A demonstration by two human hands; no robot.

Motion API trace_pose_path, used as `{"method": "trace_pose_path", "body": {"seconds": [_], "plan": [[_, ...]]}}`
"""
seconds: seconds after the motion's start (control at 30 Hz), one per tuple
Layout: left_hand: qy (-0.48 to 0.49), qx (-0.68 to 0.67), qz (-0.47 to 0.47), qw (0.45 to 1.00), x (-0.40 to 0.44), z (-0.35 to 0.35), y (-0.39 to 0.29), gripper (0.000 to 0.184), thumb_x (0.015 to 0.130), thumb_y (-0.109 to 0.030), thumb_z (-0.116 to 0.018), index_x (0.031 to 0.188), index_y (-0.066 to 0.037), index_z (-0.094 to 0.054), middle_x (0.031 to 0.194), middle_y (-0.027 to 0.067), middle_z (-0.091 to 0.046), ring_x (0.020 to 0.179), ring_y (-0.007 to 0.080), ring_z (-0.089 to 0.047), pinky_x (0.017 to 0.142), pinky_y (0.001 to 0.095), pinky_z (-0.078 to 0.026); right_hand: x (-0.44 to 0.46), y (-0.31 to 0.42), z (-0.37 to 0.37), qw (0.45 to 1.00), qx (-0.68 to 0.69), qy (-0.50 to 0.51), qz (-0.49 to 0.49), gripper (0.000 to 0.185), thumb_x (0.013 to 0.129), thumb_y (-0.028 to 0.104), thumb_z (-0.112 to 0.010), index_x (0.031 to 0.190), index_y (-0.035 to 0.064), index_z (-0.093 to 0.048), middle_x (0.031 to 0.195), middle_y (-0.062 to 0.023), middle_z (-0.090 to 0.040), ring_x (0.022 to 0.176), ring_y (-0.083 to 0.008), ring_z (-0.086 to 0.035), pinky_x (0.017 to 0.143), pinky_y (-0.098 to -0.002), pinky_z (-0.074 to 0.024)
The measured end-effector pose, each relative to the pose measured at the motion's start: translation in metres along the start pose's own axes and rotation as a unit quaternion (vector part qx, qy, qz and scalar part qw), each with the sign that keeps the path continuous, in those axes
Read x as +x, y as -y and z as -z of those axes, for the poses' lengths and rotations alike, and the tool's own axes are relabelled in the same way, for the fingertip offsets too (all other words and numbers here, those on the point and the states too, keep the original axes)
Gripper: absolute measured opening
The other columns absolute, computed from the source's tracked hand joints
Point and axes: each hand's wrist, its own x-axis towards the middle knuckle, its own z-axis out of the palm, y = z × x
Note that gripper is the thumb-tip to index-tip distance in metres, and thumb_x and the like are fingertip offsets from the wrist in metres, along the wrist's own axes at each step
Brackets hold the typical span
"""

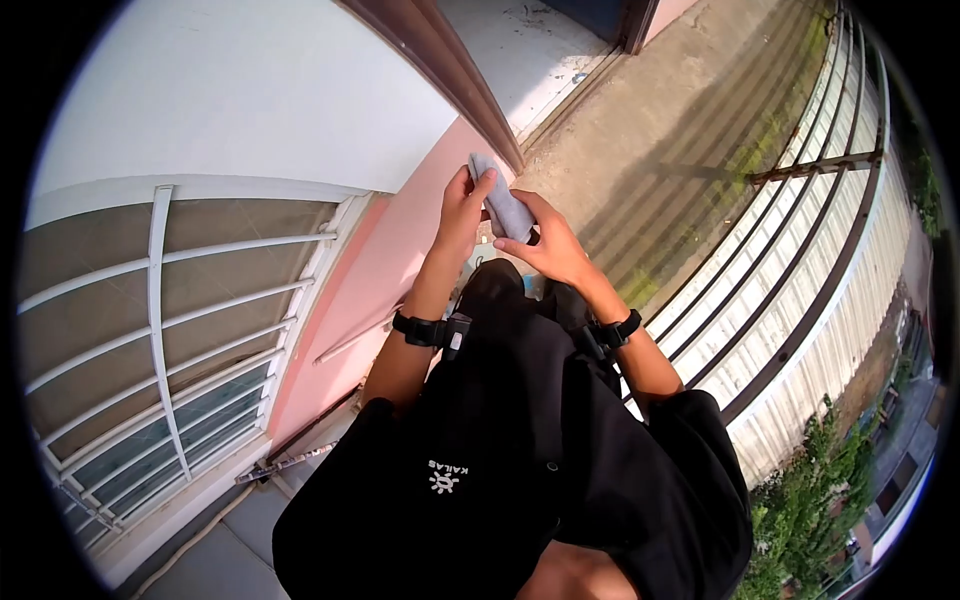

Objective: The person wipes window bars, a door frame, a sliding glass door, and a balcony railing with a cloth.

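Observation:
A folded grey cloth (pixel 506 208) is held out in front of my body, between both hands. My left hand (pixel 462 208) grips its upper left end, the thumb lying on the cloth. Around the lower right end closes my right hand (pixel 548 236), with the thumb below and the fingers along the far side. Parts of the fingers are hidden behind the cloth. Each wrist wears a black strap, the left strap (pixel 432 331) carrying a small grey piece.
To the left are a pink wall (pixel 345 285) and a window with white bars (pixel 158 320). A doorway with a brown frame (pixel 440 60) stands ahead. Along the right runs a dark metal railing (pixel 800 330), with a corrugated white roof (pixel 790 420) beyond. The concrete walkway (pixel 610 150) extends ahead.

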Motion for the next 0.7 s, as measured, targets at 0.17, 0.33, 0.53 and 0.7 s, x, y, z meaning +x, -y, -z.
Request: {"method": "trace_pose_path", "body": {"seconds": [0.17, 0.33, 0.53, 0.7], "plan": [[0.057, 0.003, 0.015, 0.998, 0.032, -0.044, -0.009, 0.028, 0.104, -0.029, -0.064, 0.123, -0.009, -0.062, 0.11, 0.0017, -0.067, 0.099, 0.0115, -0.066, 0.071, 0.0313, -0.058, 0.013, -0.016, 0.044, 0.996, -0.015, -0.084, 0.001, 0.062, 0.084, 0.023, -0.083, 0.136, -0.0013, -0.059, 0.122, -0.0222, -0.065, 0.109, -0.0375, -0.066, 0.091, -0.0428, -0.0543], [0.095, 0.02, 0.024, 0.995, 0.081, -0.077, -0.008, 0.028, 0.104, -0.026, -0.064, 0.124, -0.007, -0.061, 0.115, 0.0033, -0.069, 0.102, 0.0111, -0.066, 0.074, 0.0297, -0.059, 0.056, -0.028, 0.084, 0.971, -0.1, -0.216, 0.032, 0.024, 0.087, 0.011, -0.077, 0.11, 0.0054, -0.076, 0.109, -0.0144, -0.069, 0.101, -0.0346, -0.066, 0.086, -0.0411, -0.055], [0.145, 0.027, 0.009, 0.989, 0.176, -0.105, -0.028, 0.019, 0.104, -0.023, -0.065, 0.112, -0.006, -0.062, 0.105, 0.002, -0.069, 0.092, 0.0096, -0.067, 0.067, 0.0274, -0.059, 0.14, -0.038, 0.129, 0.958, -0.145, -0.245, 0.018, 0.013, 0.087, 0.007, -0.078, 0.099, 0.0011, -0.078, 0.093, -0.0125, -0.074, 0.079, -0.0255, -0.071, 0.071, -0.0342, -0.0571], [0.125, -0.03, 0.02, 0.991, 0.249, -0.119, -0.047, 0.02, 0.104, -0.022, -0.064, 0.118, -0.007, -0.064, 0.109, 0.0029, -0.07, 0.093, 0.0118, -0.068, 0.072, 0.0297, -0.058, 0.21, -0.031, 0.161, 0.959, -0.156, -0.238, 0.013, 0.009, 0.089, 0.005, -0.075, 0.097, -0.0002, -0.076, 0.091, -0.0115, -0.074, 0.075, -0.0251, -0.072, 0.068, -0.034, -0.0577]]}}
